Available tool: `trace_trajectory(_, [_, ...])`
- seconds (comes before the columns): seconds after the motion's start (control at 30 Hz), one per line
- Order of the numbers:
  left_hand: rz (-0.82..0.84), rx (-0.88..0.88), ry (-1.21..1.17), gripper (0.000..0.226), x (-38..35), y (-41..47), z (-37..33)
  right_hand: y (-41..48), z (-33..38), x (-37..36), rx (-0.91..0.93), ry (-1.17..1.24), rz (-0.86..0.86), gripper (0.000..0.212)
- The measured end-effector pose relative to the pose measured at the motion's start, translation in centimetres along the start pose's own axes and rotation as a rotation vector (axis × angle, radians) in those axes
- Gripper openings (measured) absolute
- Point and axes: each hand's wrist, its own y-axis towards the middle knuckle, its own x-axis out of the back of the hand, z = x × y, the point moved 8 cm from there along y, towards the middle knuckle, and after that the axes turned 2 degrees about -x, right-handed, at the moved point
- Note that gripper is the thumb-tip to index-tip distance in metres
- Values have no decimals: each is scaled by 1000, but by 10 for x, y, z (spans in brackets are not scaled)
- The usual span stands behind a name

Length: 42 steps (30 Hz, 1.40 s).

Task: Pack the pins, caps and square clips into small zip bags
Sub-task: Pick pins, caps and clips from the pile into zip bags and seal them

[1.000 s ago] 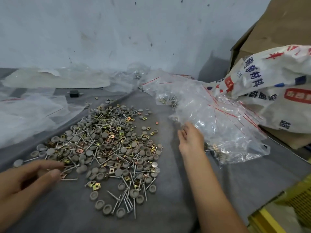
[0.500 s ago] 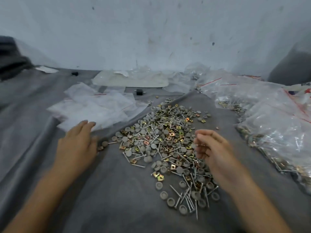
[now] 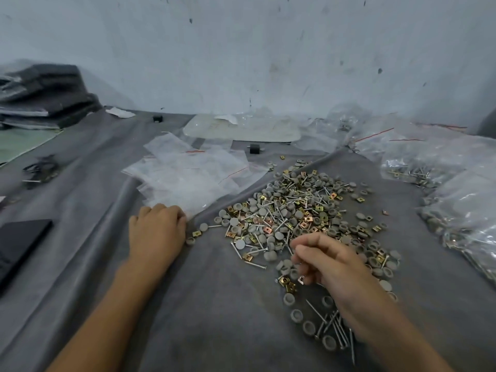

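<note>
head-worn view, angled down, close overhead

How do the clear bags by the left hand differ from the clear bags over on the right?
The flat clear zip bags by the left hand lie empty; the bulging clear zip bags on the right hold pins and grey caps. The empty ones are spread in overlapping sheets; the filled ones are heaped and crumpled. Both are see-through with red lines, on the grey cloth.

My left grip (image 3: pixel 157 232) curls at the empty zip bags (image 3: pixel 185 178); my right grip (image 3: pixel 330 264) hovers over the pile of pins, caps and clips (image 3: pixel 295 210).
</note>
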Motion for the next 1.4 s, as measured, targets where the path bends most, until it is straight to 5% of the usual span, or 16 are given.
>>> trace_trajectory(0.2, [-189, 46, -333, 20, 28, -7, -4, 0, 5, -5, 40, 58, 13, 25])
trace_trajectory(0.33, [-225, -64, -748, 16, 51, -28, -30, -4, 9, -17, 107, -68, 70, 18])
trace_trajectory(0.43, [-247, -203, -850, 16, 64, -59, -54, -11, 8, -31, 154, -199, 189, 14])
trace_trajectory(0.6, [-76, -377, -979, 32, 46, -89, -94, -20, 6, -60, 181, -100, 341, 37])
trace_trajectory(0.7, [65, -478, -1082, 45, 39, -95, -111, -21, 11, -62, 220, -61, 322, 29])
trace_trajectory(0.9, [123, -520, -1035, 34, 38, -98, -111, -7, -1, -47, 104, 146, 164, 29])
trace_trajectory(1.1, [185, -520, -861, 14, 30, -96, -110, -5, -6, -47, 31, 317, 225, 31])
trace_trajectory(1.4, [128, -585, -613, 21, 34, -103, -116, -6, -6, -48, 84, 183, 140, 26])
